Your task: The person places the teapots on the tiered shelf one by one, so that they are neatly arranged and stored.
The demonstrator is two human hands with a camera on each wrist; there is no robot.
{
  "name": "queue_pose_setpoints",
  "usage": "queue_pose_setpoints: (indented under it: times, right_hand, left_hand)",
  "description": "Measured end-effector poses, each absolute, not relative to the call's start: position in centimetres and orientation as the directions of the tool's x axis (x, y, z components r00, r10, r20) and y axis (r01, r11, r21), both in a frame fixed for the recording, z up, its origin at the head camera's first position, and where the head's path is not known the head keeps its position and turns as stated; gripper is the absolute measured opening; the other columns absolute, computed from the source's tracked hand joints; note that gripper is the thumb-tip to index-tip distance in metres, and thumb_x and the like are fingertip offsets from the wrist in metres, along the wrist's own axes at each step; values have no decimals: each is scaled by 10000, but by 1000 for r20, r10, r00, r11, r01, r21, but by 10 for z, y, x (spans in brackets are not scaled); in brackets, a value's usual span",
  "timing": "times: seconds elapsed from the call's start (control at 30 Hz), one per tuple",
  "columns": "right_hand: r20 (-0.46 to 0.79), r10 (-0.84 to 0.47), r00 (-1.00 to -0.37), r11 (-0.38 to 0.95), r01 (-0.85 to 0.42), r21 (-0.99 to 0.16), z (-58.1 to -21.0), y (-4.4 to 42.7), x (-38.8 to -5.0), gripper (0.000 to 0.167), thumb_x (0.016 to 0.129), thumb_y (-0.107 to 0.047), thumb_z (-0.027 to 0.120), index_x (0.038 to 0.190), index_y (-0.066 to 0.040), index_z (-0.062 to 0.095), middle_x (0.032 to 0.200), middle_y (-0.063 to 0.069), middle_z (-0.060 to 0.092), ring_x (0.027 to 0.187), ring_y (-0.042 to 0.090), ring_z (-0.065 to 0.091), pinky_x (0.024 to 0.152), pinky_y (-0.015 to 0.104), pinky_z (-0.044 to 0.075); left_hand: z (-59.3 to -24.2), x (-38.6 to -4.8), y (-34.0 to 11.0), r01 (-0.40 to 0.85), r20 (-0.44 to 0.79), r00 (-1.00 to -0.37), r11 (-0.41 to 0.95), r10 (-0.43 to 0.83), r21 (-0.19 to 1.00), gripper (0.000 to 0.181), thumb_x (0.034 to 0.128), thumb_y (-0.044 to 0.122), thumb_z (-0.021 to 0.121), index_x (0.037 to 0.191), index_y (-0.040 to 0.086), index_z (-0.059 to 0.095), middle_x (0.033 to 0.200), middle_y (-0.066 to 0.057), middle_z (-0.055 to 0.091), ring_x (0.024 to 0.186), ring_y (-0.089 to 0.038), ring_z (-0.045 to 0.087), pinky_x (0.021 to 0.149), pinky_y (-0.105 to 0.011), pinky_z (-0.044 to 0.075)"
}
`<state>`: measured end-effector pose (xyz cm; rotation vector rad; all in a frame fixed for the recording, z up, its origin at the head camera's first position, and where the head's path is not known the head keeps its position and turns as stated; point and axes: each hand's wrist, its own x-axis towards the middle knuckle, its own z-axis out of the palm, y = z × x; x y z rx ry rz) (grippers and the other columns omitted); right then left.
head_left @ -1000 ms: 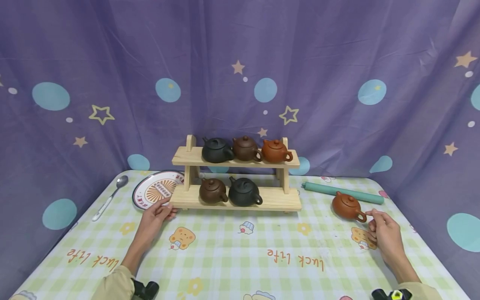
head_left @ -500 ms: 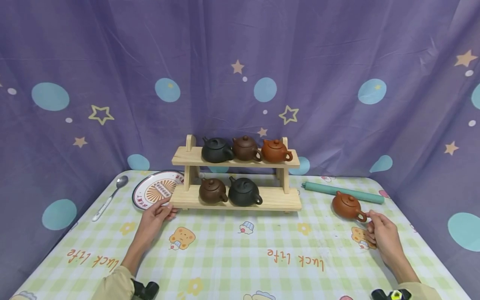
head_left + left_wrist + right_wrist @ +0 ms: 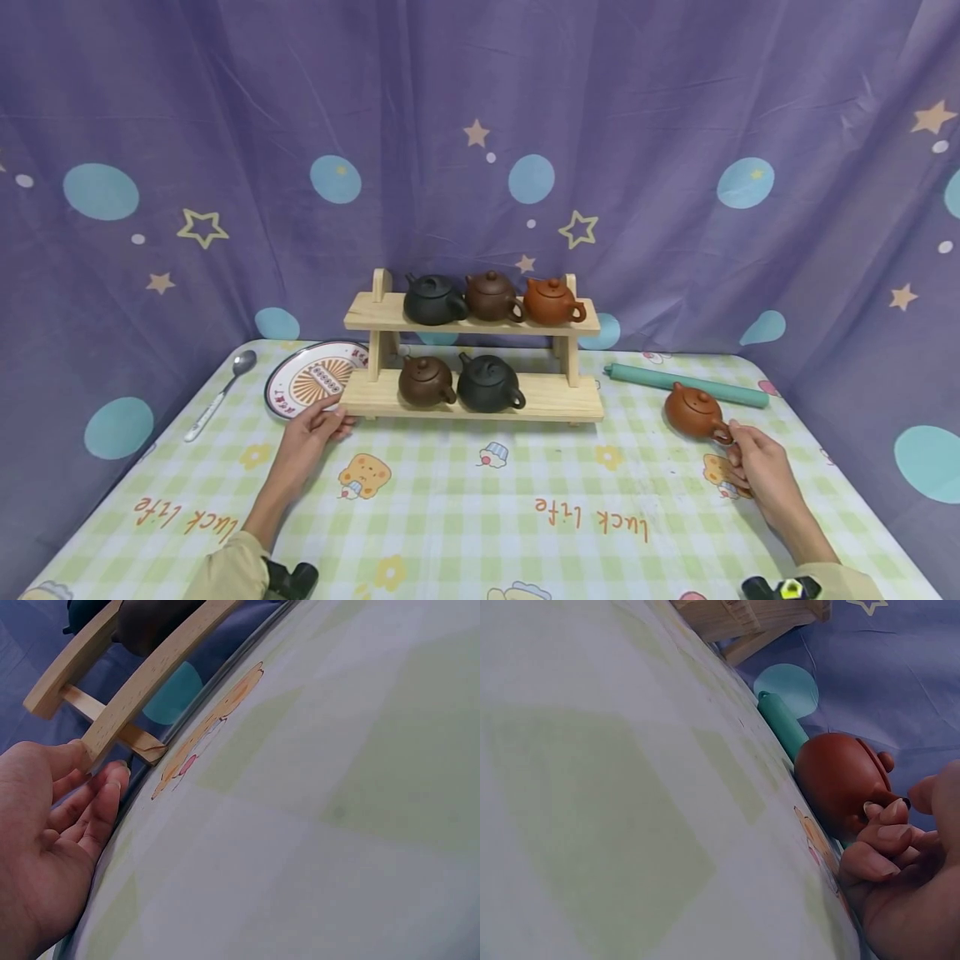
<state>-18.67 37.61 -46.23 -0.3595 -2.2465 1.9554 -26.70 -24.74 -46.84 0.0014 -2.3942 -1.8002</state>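
Note:
A two-tier wooden shelf (image 3: 547, 406) stands at the table's far side. My left hand (image 3: 303, 442) pinches the left end of its lower board, thumb on one face and fingers below in the left wrist view. Off to the right, a reddish-brown teapot (image 3: 692, 412) stands upright on the tablecloth. My right hand (image 3: 768, 477) holds its handle, with thumb and fingertips about the loop in the right wrist view; part of the handle is hidden. On the top board are a black teapot (image 3: 432, 302), a dark brown one and an orange-brown one. The lower board bears a brown teapot (image 3: 424, 382) and a black one.
A patterned plate (image 3: 288, 379) lies partly behind the shelf's left end, near my left hand. A spoon (image 3: 213, 412) rests farther left. Just behind the reddish-brown teapot lies a green rod-like roll (image 3: 660, 381). A purple curtain (image 3: 450, 83) hangs behind the table.
My right hand has shifted slightly left, its fingers now farther over the teapot's handle. The teapot, the shelf and my left hand look unmoved.

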Motion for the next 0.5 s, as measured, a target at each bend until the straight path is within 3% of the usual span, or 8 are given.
queue_pose_setpoints:
  times: [0.2,0.5]
  right_hand:
    - [-42,259,-965,114,73,-991,-462,374,-188,434,1119,-399,424,944,-11,510,696,-8,427,508,68,361,403,286,311]
    - [-47,264,-963,177,97,-979,-462,373,-188,483,1123,-425,390,1114,26,562,708,1,431,500,74,355,396,323,302]
  left_hand:
    - [-467,-266,-247,90,120,-989,276,-92,957,445,1099,167,539,1482,-53,483,1115,-216,703,849,-67,690,800,-184,588]
    - [-465,-265,-247,73,100,-992,279,-83,958,474,1101,178,536,1505,-57,451,1160,-233,693,853,-57,682,806,-183,583]
